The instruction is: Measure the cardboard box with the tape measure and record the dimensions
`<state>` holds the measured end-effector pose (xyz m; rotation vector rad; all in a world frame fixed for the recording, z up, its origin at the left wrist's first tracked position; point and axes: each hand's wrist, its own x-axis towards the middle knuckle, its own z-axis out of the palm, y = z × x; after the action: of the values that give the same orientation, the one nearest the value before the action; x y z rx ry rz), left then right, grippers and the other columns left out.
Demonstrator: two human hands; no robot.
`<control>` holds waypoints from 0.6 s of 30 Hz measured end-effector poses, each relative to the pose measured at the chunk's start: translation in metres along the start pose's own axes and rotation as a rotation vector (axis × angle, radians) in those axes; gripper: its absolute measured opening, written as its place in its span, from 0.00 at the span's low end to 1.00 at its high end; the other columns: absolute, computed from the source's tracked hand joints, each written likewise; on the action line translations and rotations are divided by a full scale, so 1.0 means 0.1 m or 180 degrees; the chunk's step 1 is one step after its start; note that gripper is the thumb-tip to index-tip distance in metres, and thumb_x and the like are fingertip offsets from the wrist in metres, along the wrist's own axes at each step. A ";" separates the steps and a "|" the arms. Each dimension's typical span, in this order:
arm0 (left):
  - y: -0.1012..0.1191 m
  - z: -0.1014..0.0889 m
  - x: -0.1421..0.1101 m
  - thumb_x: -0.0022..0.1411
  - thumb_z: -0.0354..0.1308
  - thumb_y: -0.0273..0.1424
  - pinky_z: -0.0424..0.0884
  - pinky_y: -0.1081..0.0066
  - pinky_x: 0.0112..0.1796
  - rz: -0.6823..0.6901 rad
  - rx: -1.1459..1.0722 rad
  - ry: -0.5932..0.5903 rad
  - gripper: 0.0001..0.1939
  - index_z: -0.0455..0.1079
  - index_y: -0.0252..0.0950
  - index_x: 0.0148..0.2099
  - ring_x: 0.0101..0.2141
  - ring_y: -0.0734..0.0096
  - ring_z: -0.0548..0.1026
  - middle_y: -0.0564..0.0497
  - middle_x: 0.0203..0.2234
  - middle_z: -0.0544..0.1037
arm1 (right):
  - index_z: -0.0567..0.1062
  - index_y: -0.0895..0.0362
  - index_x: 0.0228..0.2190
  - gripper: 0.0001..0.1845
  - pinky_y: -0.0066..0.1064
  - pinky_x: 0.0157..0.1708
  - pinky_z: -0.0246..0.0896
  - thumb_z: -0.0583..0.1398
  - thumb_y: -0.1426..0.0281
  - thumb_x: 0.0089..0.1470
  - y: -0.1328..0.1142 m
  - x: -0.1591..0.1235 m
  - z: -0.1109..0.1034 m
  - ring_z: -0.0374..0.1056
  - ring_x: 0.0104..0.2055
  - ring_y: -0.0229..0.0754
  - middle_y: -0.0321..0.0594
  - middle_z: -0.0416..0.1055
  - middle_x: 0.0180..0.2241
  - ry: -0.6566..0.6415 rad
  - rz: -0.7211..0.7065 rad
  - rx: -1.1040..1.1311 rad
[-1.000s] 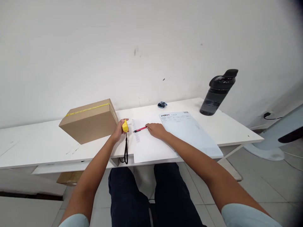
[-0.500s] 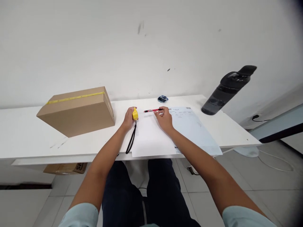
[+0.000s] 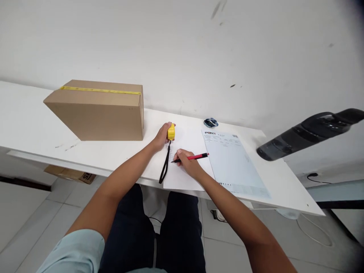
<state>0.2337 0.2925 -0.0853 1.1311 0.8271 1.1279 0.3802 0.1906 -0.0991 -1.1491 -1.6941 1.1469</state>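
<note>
My left hand (image 3: 162,135) is closed round a yellow tape measure (image 3: 171,132) that rests on the white table (image 3: 113,151); its black strap (image 3: 165,167) trails toward the table's front edge. My right hand (image 3: 188,163) grips a red pen (image 3: 193,157) in a writing hold, tip down on a white sheet of paper (image 3: 182,178). A cardboard box (image 3: 98,110) with a yellow tape line along its top edge stands to the left of my left hand.
A printed form (image 3: 231,161) lies right of the white sheet. A small dark blue object (image 3: 211,122) sits near the wall. A dark water bottle (image 3: 307,132) stands at the right. Another cardboard box (image 3: 71,174) lies on the floor under the table.
My right hand picked the red pen up from the paper, lifted it toward the back, then brought it down into a writing hold. The view swung and tilted. My left hand stayed on the tape measure.
</note>
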 end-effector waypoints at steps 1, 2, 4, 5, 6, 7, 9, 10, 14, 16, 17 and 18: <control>0.00 0.00 -0.01 0.63 0.49 0.57 0.46 0.75 0.17 -0.0002 -0.0008 -0.0009 0.28 0.66 0.35 0.46 0.16 0.77 0.63 0.57 0.18 0.67 | 0.70 0.55 0.23 0.26 0.31 0.27 0.54 0.52 0.48 0.60 0.00 0.00 0.01 0.59 0.23 0.38 0.33 0.63 0.19 0.0029 0.0105 -0.0186; 0.00 0.01 -0.02 0.63 0.49 0.56 0.46 0.75 0.18 0.0000 -0.0017 -0.0013 0.28 0.66 0.36 0.45 0.16 0.77 0.63 0.56 0.18 0.67 | 0.70 0.55 0.21 0.26 0.31 0.27 0.53 0.54 0.49 0.59 -0.01 0.00 0.01 0.58 0.23 0.38 0.33 0.62 0.18 0.0077 0.0179 -0.0342; 0.01 0.02 -0.03 0.64 0.49 0.55 0.47 0.75 0.18 0.0000 -0.0030 -0.0011 0.26 0.66 0.36 0.44 0.16 0.77 0.63 0.56 0.19 0.68 | 0.69 0.55 0.19 0.24 0.31 0.26 0.51 0.57 0.52 0.57 -0.03 0.01 0.01 0.57 0.24 0.38 0.32 0.61 0.18 0.0102 0.0224 -0.0520; 0.02 0.02 -0.03 0.64 0.49 0.55 0.47 0.75 0.18 -0.0005 -0.0033 -0.0009 0.26 0.66 0.36 0.44 0.16 0.77 0.63 0.56 0.18 0.67 | 0.68 0.55 0.19 0.23 0.31 0.26 0.51 0.57 0.53 0.57 -0.04 0.01 0.02 0.57 0.24 0.38 0.33 0.61 0.18 0.0106 0.0214 -0.0559; 0.02 0.03 -0.04 0.65 0.49 0.55 0.47 0.75 0.17 -0.0014 -0.0032 -0.0009 0.26 0.66 0.35 0.43 0.16 0.77 0.63 0.56 0.18 0.67 | 0.68 0.55 0.18 0.22 0.31 0.26 0.51 0.57 0.54 0.56 -0.05 0.01 0.02 0.57 0.25 0.38 0.33 0.61 0.19 0.0116 0.0203 -0.0585; 0.03 0.03 -0.04 0.65 0.48 0.55 0.46 0.75 0.17 -0.0022 -0.0029 -0.0011 0.26 0.66 0.35 0.43 0.16 0.77 0.63 0.56 0.18 0.67 | 0.68 0.55 0.18 0.22 0.31 0.25 0.50 0.57 0.54 0.56 -0.06 0.01 0.03 0.57 0.25 0.38 0.33 0.62 0.19 0.0136 0.0200 -0.0601; 0.03 0.04 -0.04 0.65 0.48 0.56 0.46 0.75 0.17 -0.0036 -0.0011 -0.0021 0.27 0.66 0.35 0.42 0.15 0.77 0.62 0.56 0.17 0.66 | 0.66 0.54 0.17 0.22 0.31 0.25 0.49 0.57 0.55 0.56 -0.07 0.00 0.04 0.56 0.25 0.38 0.34 0.62 0.19 0.0192 0.0214 -0.0617; 0.03 0.04 -0.04 0.65 0.47 0.56 0.46 0.75 0.17 -0.0041 0.0004 -0.0030 0.27 0.66 0.35 0.42 0.15 0.78 0.61 0.56 0.17 0.66 | 0.65 0.54 0.17 0.22 0.31 0.25 0.48 0.57 0.56 0.56 -0.07 0.00 0.05 0.56 0.24 0.38 0.33 0.61 0.19 0.0198 0.0222 -0.0617; 0.02 0.04 -0.03 0.67 0.46 0.54 0.46 0.75 0.17 -0.0045 0.0078 -0.0093 0.26 0.67 0.35 0.42 0.13 0.79 0.57 0.55 0.16 0.67 | 0.64 0.54 0.16 0.22 0.31 0.25 0.47 0.57 0.56 0.55 -0.05 0.00 0.05 0.53 0.23 0.37 0.32 0.57 0.18 0.0110 0.0270 -0.0533; 0.02 0.04 -0.03 0.68 0.44 0.52 0.46 0.75 0.17 -0.0035 0.0107 -0.0119 0.24 0.66 0.35 0.42 0.13 0.79 0.56 0.55 0.16 0.68 | 0.66 0.55 0.17 0.22 0.31 0.25 0.48 0.57 0.56 0.56 -0.04 0.00 0.04 0.54 0.24 0.37 0.32 0.59 0.18 0.0119 0.0304 -0.0507; 0.02 0.04 -0.03 0.69 0.44 0.51 0.46 0.75 0.17 -0.0030 0.0118 -0.0128 0.24 0.66 0.35 0.42 0.13 0.79 0.57 0.54 0.15 0.69 | 0.67 0.55 0.18 0.21 0.31 0.26 0.49 0.57 0.56 0.56 -0.03 0.00 0.04 0.55 0.24 0.38 0.33 0.60 0.18 0.0122 0.0310 -0.0515; 0.02 0.03 -0.03 0.69 0.44 0.51 0.46 0.75 0.17 -0.0026 0.0127 -0.0137 0.24 0.66 0.35 0.42 0.13 0.78 0.57 0.54 0.15 0.68 | 0.69 0.55 0.18 0.21 0.31 0.26 0.49 0.57 0.55 0.56 -0.03 0.00 0.04 0.56 0.25 0.38 0.33 0.61 0.19 0.0119 0.0302 -0.0537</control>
<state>0.2357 0.2889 -0.0825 1.1801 0.8233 1.0809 0.3760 0.1889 -0.0975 -1.3594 -1.7501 1.0479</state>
